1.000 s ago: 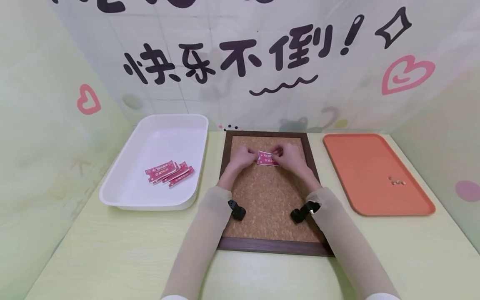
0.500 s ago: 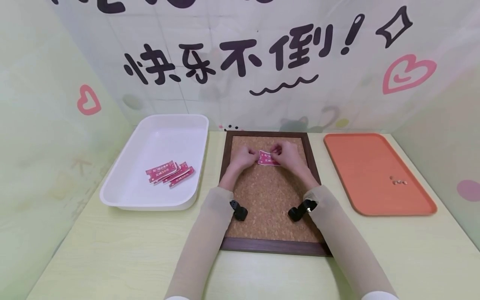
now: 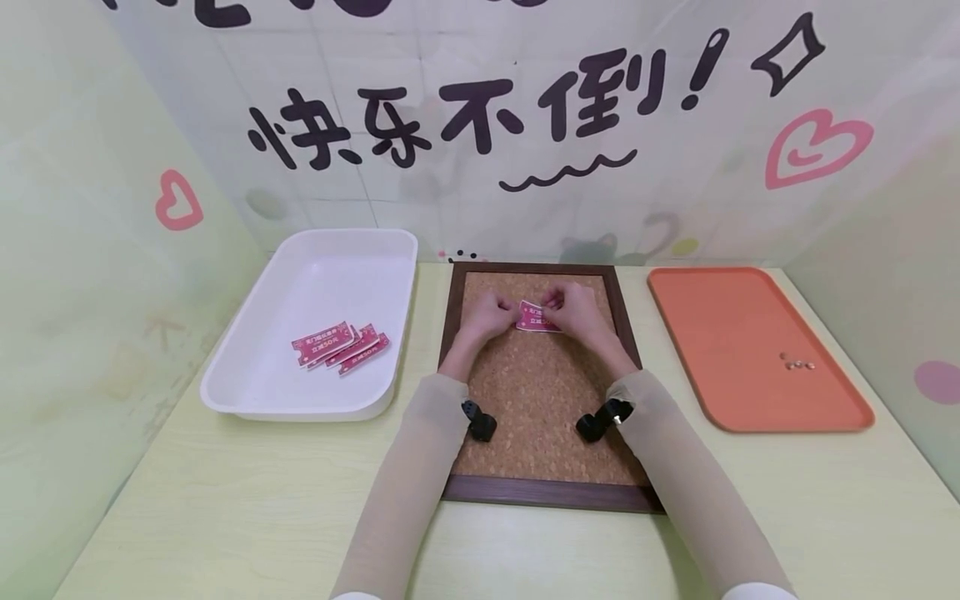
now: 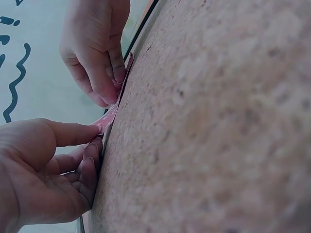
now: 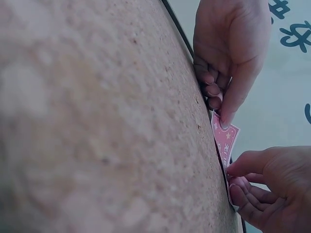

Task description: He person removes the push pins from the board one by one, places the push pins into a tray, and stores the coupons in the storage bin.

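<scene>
A pink paper coupon (image 3: 531,317) with white print lies near the top of a framed corkboard (image 3: 547,417). My left hand (image 3: 487,317) pinches its left end, thumb on the printed face and fingers curled at the edge, as the left wrist view shows of this hand (image 4: 48,170). At the coupon's other end, my right hand (image 3: 579,310) has its thumb on the print and its fingers bent against the edge. In the right wrist view the coupon (image 5: 224,133) bows slightly up from the cork between both hands. Anything small between the right fingertips is hidden.
Left of the board stands a white tray (image 3: 300,412) with several more pink coupons (image 3: 341,346) overlapping in it. An orange tray (image 3: 735,333) on the right holds several tiny shiny pieces (image 3: 797,363), too small to identify. A printed wall (image 3: 465,200) rises behind the board.
Both hands stay at the coupon. The forearms have drawn slightly closer together, mostly in the first half second; otherwise little has moved.
</scene>
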{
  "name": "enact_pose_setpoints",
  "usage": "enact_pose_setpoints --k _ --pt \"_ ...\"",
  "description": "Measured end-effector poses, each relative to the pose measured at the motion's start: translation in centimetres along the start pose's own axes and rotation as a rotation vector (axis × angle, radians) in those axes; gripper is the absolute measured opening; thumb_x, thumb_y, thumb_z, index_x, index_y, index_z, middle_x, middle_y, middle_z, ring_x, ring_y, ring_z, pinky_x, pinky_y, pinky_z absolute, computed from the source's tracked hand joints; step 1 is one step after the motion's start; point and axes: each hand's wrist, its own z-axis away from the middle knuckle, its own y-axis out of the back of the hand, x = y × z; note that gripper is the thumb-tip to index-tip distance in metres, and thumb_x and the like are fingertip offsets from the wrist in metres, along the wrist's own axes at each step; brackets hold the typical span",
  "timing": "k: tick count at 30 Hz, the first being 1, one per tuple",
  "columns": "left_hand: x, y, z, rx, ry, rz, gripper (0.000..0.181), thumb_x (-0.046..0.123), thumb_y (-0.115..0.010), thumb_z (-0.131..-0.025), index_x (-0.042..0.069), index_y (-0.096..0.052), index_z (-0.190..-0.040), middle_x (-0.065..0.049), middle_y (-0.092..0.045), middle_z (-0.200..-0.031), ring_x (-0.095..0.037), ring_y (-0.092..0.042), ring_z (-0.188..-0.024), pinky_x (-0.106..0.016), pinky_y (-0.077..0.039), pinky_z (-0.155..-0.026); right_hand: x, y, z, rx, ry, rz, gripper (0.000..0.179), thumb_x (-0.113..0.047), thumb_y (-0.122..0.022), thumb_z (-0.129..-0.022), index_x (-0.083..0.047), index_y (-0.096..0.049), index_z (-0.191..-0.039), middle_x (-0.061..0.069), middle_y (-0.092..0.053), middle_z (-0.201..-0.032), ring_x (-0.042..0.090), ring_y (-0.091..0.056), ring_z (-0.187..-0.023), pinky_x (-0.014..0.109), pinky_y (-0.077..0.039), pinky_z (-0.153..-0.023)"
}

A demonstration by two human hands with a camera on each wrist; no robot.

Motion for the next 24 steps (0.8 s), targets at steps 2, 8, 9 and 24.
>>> enact_pose_setpoints --k 2,8,9,24 --pt "0.01 -0.01 0.15 0.008 -0.003 -0.004 0.02 0.015 -0.068 -0.096 0.002 -0.072 -0.081 -0.001 -0.055 -0.074 -0.011 -0.047 -0.062 -0.023 -0.037 -0.054 0.0 0.01 -0.02 -0.001 0.002 0.002 0.011 -0.003 -0.067 -0.089 0.003 -0.07 -0.098 0.017 -0.07 -0.092 0.026 -0.065 -0.085 0.035 -0.052 -0.073" --pt "-0.04 -0.07 0.3 0.015 -0.011 0.002 0.018 0.014 -0.068 -0.096 -0.001 -0.073 -0.086 -0.002 -0.057 -0.076 -0.011 -0.048 -0.063 -0.023 -0.038 -0.054 -0.13 0.05 0.02 -0.003 -0.012 0.002 0.012 -0.003 -0.068 -0.088 0.003 -0.07 -0.098 0.016 -0.07 -0.091 0.025 -0.064 -0.083 0.033 -0.051 -0.07" --pt "-0.05 -0.09 0.28 0.017 -0.011 0.003 0.018 0.014 -0.068 -0.096 -0.001 -0.073 -0.086 -0.003 -0.057 -0.077 -0.012 -0.048 -0.063 -0.023 -0.038 -0.054 -0.17 0.05 0.03 -0.004 -0.015 0.001 0.012 -0.004 -0.068 -0.088 0.003 -0.07 -0.098 0.016 -0.07 -0.091 0.025 -0.063 -0.083 0.032 -0.05 -0.07" --pt "-0.26 -0.3 -0.28 0.012 0.016 -0.021 0.021 0.015 -0.068 -0.096 0.004 -0.07 -0.078 -0.003 -0.056 -0.076 -0.011 -0.046 -0.06 -0.024 -0.037 -0.051 -0.19 0.14 0.16 -0.002 -0.027 -0.031 0.014 -0.005 -0.071 -0.086 0.002 -0.069 -0.098 0.016 -0.07 -0.091 0.024 -0.062 -0.082 0.029 -0.048 -0.068"
